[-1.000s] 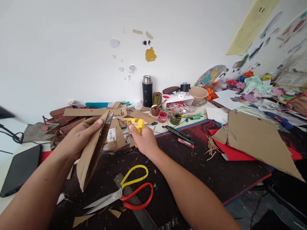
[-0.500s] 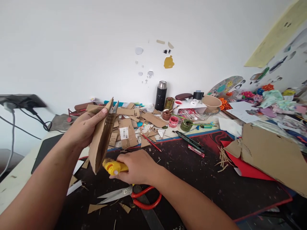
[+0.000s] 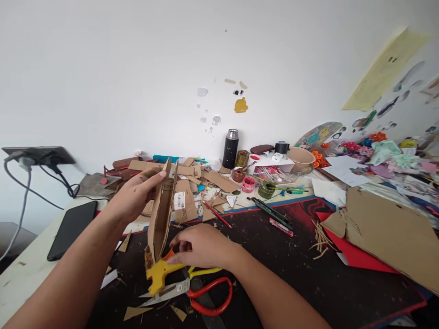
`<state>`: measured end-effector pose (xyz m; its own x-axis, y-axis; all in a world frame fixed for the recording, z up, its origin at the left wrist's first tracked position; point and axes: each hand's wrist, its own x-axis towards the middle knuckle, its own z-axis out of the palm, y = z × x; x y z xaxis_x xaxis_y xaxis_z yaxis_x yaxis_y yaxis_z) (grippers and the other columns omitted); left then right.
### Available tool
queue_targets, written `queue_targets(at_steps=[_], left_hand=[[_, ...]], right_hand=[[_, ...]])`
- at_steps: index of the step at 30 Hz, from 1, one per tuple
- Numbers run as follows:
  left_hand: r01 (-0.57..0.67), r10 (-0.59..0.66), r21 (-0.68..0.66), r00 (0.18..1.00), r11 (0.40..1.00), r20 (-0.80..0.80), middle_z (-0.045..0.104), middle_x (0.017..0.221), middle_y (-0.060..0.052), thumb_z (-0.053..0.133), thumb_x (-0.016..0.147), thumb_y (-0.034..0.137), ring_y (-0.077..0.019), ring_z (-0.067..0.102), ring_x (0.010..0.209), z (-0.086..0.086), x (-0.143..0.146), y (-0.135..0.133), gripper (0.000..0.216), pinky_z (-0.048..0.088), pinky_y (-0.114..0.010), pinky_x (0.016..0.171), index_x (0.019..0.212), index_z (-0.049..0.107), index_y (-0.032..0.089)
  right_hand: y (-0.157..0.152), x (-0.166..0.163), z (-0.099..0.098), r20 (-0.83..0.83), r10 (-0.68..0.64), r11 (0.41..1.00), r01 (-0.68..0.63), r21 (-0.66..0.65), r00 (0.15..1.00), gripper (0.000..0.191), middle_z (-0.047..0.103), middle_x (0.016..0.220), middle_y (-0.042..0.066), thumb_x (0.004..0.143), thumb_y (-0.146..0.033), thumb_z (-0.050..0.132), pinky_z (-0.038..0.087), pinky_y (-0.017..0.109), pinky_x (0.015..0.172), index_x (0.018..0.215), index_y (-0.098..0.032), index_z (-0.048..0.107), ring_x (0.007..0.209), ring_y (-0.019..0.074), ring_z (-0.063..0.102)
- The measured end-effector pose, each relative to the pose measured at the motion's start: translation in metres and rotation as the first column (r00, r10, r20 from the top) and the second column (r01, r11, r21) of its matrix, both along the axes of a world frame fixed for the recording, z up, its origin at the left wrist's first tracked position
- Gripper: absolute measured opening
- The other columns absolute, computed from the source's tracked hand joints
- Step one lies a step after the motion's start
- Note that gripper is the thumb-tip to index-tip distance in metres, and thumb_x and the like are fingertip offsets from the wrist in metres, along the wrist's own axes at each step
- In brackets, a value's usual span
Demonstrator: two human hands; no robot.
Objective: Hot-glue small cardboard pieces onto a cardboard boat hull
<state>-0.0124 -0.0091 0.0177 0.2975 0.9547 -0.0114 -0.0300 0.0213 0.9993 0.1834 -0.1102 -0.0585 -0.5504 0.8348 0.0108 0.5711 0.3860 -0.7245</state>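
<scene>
My left hand (image 3: 137,194) pinches a folded piece of cardboard (image 3: 159,224) between thumb and fingers. Its two sides stand apart like a narrow V, with the lower corner close to the mat. Below that corner lies a yellow hot glue gun (image 3: 158,276) with an orange trigger, turned on its side over the blades of the scissors (image 3: 219,310). Just above the gun's handle is my right hand (image 3: 209,246), fingers curved and apart; its thumb is at the handle, and whether it touches cannot be told. The scissors have red handles.
A dark mat (image 3: 274,269) covers the table front. Behind it are cardboard scraps (image 3: 219,180), a red pencil (image 3: 217,214), a utility knife (image 3: 270,212), paint jars (image 3: 248,184) and a black flask (image 3: 231,151). Large cardboard (image 3: 387,224) lies right, a phone (image 3: 72,230) left.
The glue gun has come down onto the scissors, and my right hand's fingers have loosened from it. My left hand and the folded cardboard have moved slightly right and down in view.
</scene>
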Motion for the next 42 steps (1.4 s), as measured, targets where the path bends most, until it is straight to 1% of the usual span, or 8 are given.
queue_targets(at_steps=[3,5,9,13,16,21,30,42], left_hand=[[-0.025,0.025,0.007,1.0,1.0,-0.001,0.078,0.085,0.0,0.092,0.08,0.056,-0.0179,0.07,0.078,-0.001,0.004,-0.001,0.043,0.055,-0.023,0.068,0.104,0.077,0.022],[-0.031,0.032,0.024,0.999,0.999,-0.03,0.074,0.08,0.001,0.091,0.078,0.057,-0.0193,0.069,0.075,-0.002,0.008,-0.004,0.043,0.055,-0.025,0.065,0.098,0.076,0.022],[0.043,-0.042,0.007,0.995,0.999,-0.093,0.073,0.08,0.001,0.09,0.078,0.058,-0.0219,0.07,0.075,-0.008,0.02,-0.012,0.043,0.057,-0.03,0.068,0.098,0.074,0.023],[0.115,-0.112,0.003,0.974,0.993,-0.197,0.074,0.086,0.0,0.091,0.075,0.062,-0.0239,0.07,0.082,-0.012,0.033,-0.021,0.048,0.058,-0.031,0.073,0.098,0.071,0.024],[0.16,-0.144,0.038,0.951,0.986,-0.273,0.075,0.089,-0.003,0.088,0.076,0.066,-0.0278,0.072,0.088,-0.013,0.038,-0.026,0.05,0.06,-0.035,0.078,0.1,0.072,0.024],[0.208,-0.176,0.052,0.915,0.977,-0.363,0.076,0.086,-0.005,0.086,0.075,0.069,-0.0315,0.074,0.087,-0.016,0.037,-0.025,0.051,0.062,-0.039,0.075,0.097,0.075,0.024],[0.22,-0.013,0.311,0.833,0.924,-0.552,0.078,0.086,-0.002,0.071,0.09,0.068,-0.0256,0.068,0.082,-0.017,0.042,-0.028,0.042,0.053,-0.03,0.072,0.092,0.078,0.027],[0.108,0.037,0.228,0.832,0.968,-0.553,0.083,0.095,-0.006,0.077,0.078,0.074,-0.0319,0.072,0.091,-0.011,0.047,-0.033,0.053,0.053,-0.036,0.08,0.095,0.08,0.024]], right_hand=[[0.004,0.004,-0.001,-0.203,-0.22,0.975,0.207,-0.082,0.954,0.022,0.08,0.083,0.001,0.097,-0.045,0.082,0.044,0.025,0.064,0.101,-0.024,0.084,0.073,0.0174,0.071],[0.009,0.007,-0.003,-0.374,-0.355,0.935,0.322,-0.149,0.857,0.021,0.077,0.082,0.001,0.1,-0.044,0.078,0.047,0.026,0.064,0.101,-0.022,0.081,0.07,0.0175,0.07],[0.019,0.014,-0.004,-0.562,-0.523,0.851,0.359,-0.383,0.64,0.034,0.066,0.07,-0.003,0.101,-0.056,0.072,0.047,0.024,0.051,0.099,-0.022,0.068,0.054,0.016,0.065],[0.023,0.018,-0.005,-0.635,-0.539,0.842,0.365,-0.397,0.553,0.045,0.06,0.07,-0.005,0.098,-0.068,0.07,0.043,0.025,0.043,0.1,-0.023,0.064,0.05,0.0168,0.064],[0.023,0.02,-0.008,-0.613,-0.542,0.834,0.461,-0.304,0.575,0.046,0.058,0.069,-0.005,0.099,-0.069,0.067,0.045,0.026,0.049,0.097,-0.023,0.064,0.054,0.0167,0.062],[0.023,0.022,-0.006,-0.53,-0.578,0.777,0.616,-0.126,0.621,0.031,0.073,0.083,0.001,0.102,-0.053,0.069,0.051,0.027,0.068,0.102,-0.022,0.071,0.076,0.0191,0.069],[0.02,0.022,0.002,-0.429,-0.611,0.744,0.668,-0.025,0.665,0.02,0.072,0.075,-0.001,0.104,-0.041,0.068,0.04,0.029,0.061,0.102,-0.022,0.075,0.066,0.018,0.065],[0.018,0.022,0.006,-0.484,-0.597,0.759,0.646,-0.084,0.64,0.02,0.065,0.067,-0.004,0.103,-0.042,0.069,0.038,0.029,0.059,0.108,-0.023,0.072,0.064,0.0179,0.063]])
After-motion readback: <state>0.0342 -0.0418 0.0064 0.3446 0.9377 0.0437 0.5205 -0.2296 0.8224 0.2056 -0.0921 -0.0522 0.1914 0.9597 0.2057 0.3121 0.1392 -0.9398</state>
